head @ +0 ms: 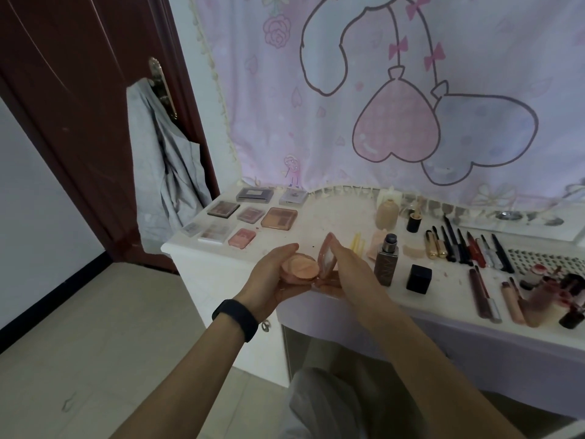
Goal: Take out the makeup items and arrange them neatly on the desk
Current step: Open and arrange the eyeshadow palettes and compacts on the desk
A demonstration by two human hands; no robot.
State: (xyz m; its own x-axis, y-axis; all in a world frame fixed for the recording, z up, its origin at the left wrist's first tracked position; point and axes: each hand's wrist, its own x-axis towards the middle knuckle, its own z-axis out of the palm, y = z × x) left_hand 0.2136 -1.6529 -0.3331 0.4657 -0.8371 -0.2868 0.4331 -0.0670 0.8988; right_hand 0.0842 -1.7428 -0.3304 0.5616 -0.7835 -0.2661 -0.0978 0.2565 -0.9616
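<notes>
- White desk [221, 255] is seen ahead, backed by a pink curtain printed w/ cartoon hearts [395, 128]. A dark red-brown door [79, 106] stands at L, w/ a grey cloth [164, 172] hung on its handle.
- Flat rectangular eyeshadow palettes [250, 213] are laid in rows at the desk's L end, apart from the hands.
- Just R of the hands a tall brown glass foundation bottle [386, 261] is stood upright, w/ a black cube cap [418, 278] near it. Further R, a row of dark pencils & gold tubes [468, 245] is lined up.
- Round pink powder compact [300, 266] is held open over the desk's front edge, mid-frame.
- Its base is cupped in the L hand [272, 280], fingers curled round it.
- The hinged lid [327, 258] is pinched upright by the R hand [351, 270], whose back hides the lid's outer face. A pale mirror is seen inside.
- A peach round puff lies face-up in the base.
</notes>
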